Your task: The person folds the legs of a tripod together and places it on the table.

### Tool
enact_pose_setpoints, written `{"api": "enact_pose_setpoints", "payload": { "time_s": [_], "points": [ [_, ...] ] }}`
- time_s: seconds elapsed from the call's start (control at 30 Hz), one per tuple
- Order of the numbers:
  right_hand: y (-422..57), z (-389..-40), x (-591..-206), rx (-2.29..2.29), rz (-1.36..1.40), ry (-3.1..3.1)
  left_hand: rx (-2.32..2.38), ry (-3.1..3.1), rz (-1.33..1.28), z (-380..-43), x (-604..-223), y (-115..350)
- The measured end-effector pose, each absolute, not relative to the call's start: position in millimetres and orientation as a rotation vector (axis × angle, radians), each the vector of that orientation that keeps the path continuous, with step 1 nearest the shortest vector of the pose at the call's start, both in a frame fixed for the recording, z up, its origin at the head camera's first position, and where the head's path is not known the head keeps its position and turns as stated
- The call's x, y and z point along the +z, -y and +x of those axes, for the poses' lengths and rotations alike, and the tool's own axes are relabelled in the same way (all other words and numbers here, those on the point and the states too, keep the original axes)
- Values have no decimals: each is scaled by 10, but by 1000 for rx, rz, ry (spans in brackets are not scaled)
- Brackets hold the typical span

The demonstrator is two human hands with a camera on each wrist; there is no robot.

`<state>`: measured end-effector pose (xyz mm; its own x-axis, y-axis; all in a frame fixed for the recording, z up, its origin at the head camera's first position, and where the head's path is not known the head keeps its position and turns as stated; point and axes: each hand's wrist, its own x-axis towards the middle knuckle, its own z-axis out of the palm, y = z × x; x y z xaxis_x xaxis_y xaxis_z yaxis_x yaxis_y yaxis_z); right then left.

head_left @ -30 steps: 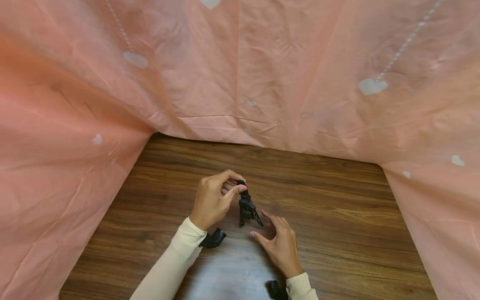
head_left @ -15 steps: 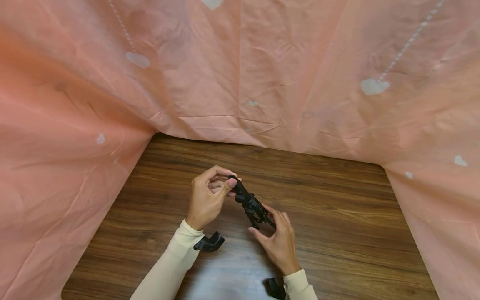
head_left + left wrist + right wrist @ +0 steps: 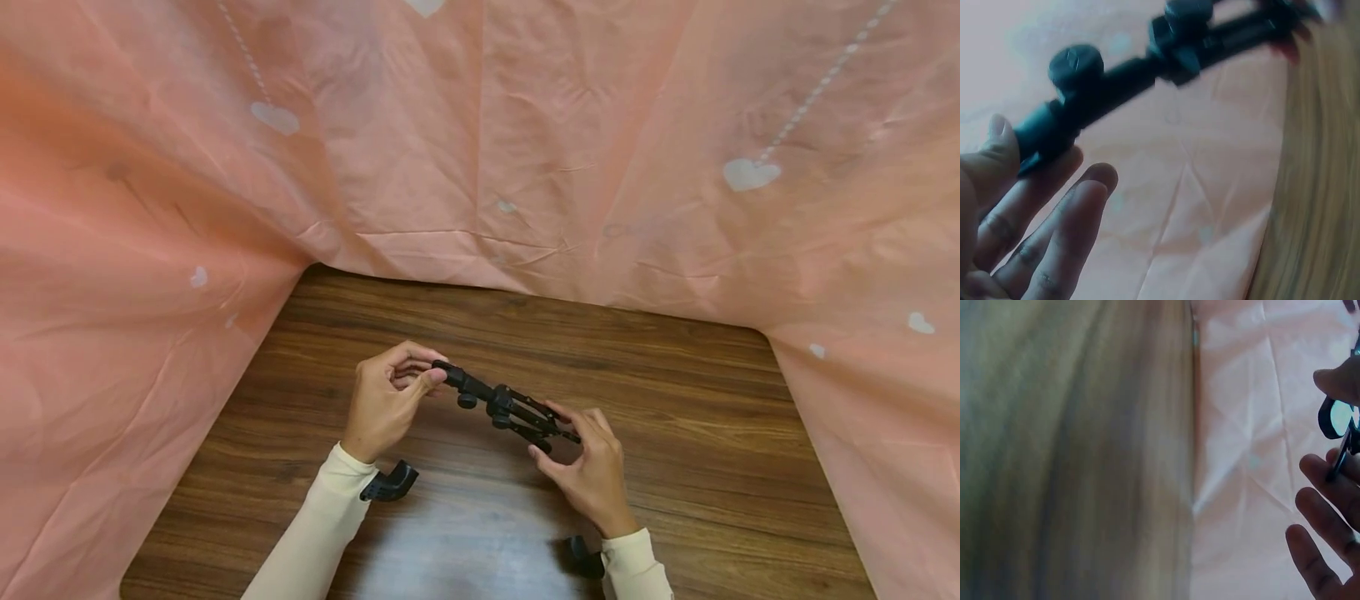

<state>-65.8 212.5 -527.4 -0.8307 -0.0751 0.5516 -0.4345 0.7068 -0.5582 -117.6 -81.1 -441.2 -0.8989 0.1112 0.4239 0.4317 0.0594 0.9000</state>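
Observation:
A small black tripod (image 3: 480, 390) with knobs on its side is held slantwise above the table, its legs nearly folded together. My left hand (image 3: 382, 404) pinches its head end between thumb and fingers, at the left. In the left wrist view, the thumb lies against the tripod's tube (image 3: 1116, 87) and two fingers stretch out below it. At the leg end my right hand (image 3: 592, 467) holds the legs between thumb and forefinger. A leg end of the tripod (image 3: 1333, 419) shows by the right thumb in the right wrist view, where the other fingers are spread.
The dark wooden table (image 3: 675, 400) has a light reflection near its front. Pink cloth (image 3: 525, 150) with white hearts hangs at the back and both sides. A black wrist mount (image 3: 390, 482) sits on the left wrist, another mount (image 3: 583, 557) on the right.
The tripod has swung from nearly upright to slanting rightward, and its legs show more fully. My left hand has moved left. My right hand has shifted right and taken hold of the legs.

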Motion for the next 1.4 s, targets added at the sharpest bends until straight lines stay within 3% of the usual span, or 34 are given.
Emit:
{"api": "enact_pose_setpoints", "payload": {
  "time_s": [0.87, 1.4],
  "points": [
    [-2448, -695, -4810, 757, 503, 2509, -819, 2454, -862, -1251, -4589, 1114],
    [-2367, -734, -5241, 683, 422, 2772, -560, 2696, -860, -1337, -5115, 1131]
  ]
}}
